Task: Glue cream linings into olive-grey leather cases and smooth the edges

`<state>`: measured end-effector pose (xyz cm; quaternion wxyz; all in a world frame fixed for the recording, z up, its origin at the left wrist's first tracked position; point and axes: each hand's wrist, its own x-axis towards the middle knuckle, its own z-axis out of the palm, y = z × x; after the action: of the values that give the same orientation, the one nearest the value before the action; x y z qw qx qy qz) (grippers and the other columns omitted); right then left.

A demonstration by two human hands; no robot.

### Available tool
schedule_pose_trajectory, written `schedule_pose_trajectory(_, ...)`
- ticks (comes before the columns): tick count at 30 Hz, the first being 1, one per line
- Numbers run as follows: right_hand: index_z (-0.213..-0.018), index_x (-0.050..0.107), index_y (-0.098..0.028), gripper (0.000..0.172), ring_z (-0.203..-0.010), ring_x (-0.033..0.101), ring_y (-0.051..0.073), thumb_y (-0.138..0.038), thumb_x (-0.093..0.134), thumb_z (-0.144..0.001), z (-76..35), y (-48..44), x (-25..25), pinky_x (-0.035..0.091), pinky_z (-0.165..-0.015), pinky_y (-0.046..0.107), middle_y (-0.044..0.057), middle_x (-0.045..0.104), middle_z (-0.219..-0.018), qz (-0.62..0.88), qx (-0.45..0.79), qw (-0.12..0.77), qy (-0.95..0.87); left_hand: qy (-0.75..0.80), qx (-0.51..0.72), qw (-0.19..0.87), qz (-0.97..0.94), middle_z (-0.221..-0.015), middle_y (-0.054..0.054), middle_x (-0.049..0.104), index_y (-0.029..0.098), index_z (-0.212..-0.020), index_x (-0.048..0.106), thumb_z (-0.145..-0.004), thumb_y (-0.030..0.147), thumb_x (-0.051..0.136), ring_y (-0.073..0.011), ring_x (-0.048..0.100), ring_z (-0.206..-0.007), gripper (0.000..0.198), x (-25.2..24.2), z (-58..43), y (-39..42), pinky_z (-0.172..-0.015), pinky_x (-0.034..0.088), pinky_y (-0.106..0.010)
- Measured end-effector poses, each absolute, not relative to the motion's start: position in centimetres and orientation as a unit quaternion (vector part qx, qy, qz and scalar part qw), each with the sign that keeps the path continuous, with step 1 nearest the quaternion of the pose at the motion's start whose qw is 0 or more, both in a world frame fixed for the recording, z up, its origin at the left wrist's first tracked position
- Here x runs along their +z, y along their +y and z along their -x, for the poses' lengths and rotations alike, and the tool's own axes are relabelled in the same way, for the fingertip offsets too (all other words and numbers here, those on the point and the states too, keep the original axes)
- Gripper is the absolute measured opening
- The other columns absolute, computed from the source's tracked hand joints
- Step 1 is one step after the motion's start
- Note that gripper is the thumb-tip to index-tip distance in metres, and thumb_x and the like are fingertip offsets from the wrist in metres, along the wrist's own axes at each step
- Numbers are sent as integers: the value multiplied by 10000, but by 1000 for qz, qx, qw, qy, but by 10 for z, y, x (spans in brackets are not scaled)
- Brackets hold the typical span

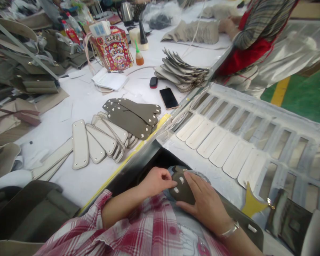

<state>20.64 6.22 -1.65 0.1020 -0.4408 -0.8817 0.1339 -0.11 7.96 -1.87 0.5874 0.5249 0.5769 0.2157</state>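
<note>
An olive-green flat piece with a rounded end (180, 190) lies over my lap, with small white patches on its face. My right hand (205, 204) rests flat on it, thumb and fingers spread and stretched out. My left hand (157, 182) is closed in a pinch at the piece's left edge, beside the white patches. What its fingertips hold, if anything, is too small to make out. Further back on the table are similar olive pieces with white patches (134, 115) and a fanned pile of beige strap pieces (101, 140).
A white slotted rack (278, 122) with a row of pale panels (220, 145) stands on my right, near a yellow pointed scrap (252, 202). A phone (169, 98), a stack of pieces (181, 71) and a red bag (114, 49) lie ahead. Another person's sleeve (261, 25) is at upper right.
</note>
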Motion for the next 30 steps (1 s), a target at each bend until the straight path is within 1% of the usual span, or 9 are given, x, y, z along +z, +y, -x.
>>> schedule_pose_trajectory(4, -1330, 368, -107, 798, -1164, 453, 290, -587, 585, -731, -206, 62, -15, 420, -949, 448, 168, 480, -1285, 435, 144, 97, -884, 568, 217, 597, -523, -551, 21, 528, 124, -599, 584, -651, 369, 689, -82, 432, -513, 271, -18, 2, 81, -481, 332, -196)
schedule_pose_trajectory(10, -1311, 392, -135, 694, -1168, 444, 279, -510, 582, -758, -203, 62, -12, 407, -961, 438, 145, 464, -1301, 438, 163, 90, -879, 563, 215, 590, -537, -532, 32, 516, 124, -580, 582, -648, 348, 691, -76, 426, -500, 259, -15, 3, 83, -470, 322, -191)
schedule_pose_trajectory(13, -1306, 398, -141, 686, -1174, 435, 275, -502, 588, -755, -204, 62, -12, 403, -964, 434, 140, 452, -1311, 435, 167, 84, -881, 559, 215, 581, -551, -544, 33, 517, 129, -584, 572, -663, 341, 677, -80, 430, -511, 250, -14, 2, 82, -479, 325, -196)
schedule_pose_trajectory(16, -1314, 391, -140, 696, -1177, 433, 273, -496, 595, -753, -205, 61, -12, 405, -963, 434, 142, 449, -1312, 436, 163, 84, -881, 551, 203, 554, -590, -557, 43, 497, 143, -588, 530, -682, 323, 658, -82, 416, -529, 240, -12, 0, 81, -486, 310, -201)
schedule_pose_trajectory(19, -1311, 400, -142, 695, -1168, 444, 278, -487, 611, -746, -205, 60, -10, 413, -953, 439, 145, 462, -1302, 435, 153, 85, -883, 560, 207, 529, -603, -626, 51, 492, 161, -679, 501, -650, 275, 676, -86, 420, -575, 211, -13, -2, 81, -513, 315, -197)
schedule_pose_trajectory(21, -1303, 414, -149, 691, -1161, 452, 285, -489, 621, -738, -204, 60, -9, 421, -941, 444, 145, 471, -1298, 435, 146, 85, -885, 565, 219, 534, -589, -702, 49, 501, 173, -775, 490, -623, 240, 685, -87, 432, -609, 256, -15, -3, 81, -538, 334, -192)
schedule_pose_trajectory(24, -1300, 419, -154, 692, -1157, 458, 288, -491, 627, -733, -203, 60, -7, 427, -933, 448, 142, 477, -1297, 435, 141, 85, -885, 549, 224, 568, -570, -764, 46, 477, 183, -878, 483, -617, 213, 673, -76, 423, -601, 324, -21, -4, 82, -527, 341, -184)
schedule_pose_trajectory(26, -1299, 420, -152, 686, -1159, 458, 288, -489, 625, -737, -204, 59, -7, 427, -934, 449, 141, 476, -1300, 433, 137, 86, -887, 527, 230, 604, -552, -767, 49, 449, 188, -930, 484, -627, 202, 660, -67, 416, -583, 352, -25, -3, 82, -517, 349, -179)
schedule_pose_trajectory(30, -1309, 413, -142, 690, -1170, 448, 290, -483, 619, -745, -205, 57, -8, 424, -937, 448, 143, 462, -1319, 425, 123, 80, -893, 485, 246, 650, -530, -772, 43, 438, 185, -1011, 505, -626, 173, 666, -66, 434, -606, 417, -29, -1, 84, -551, 384, -183)
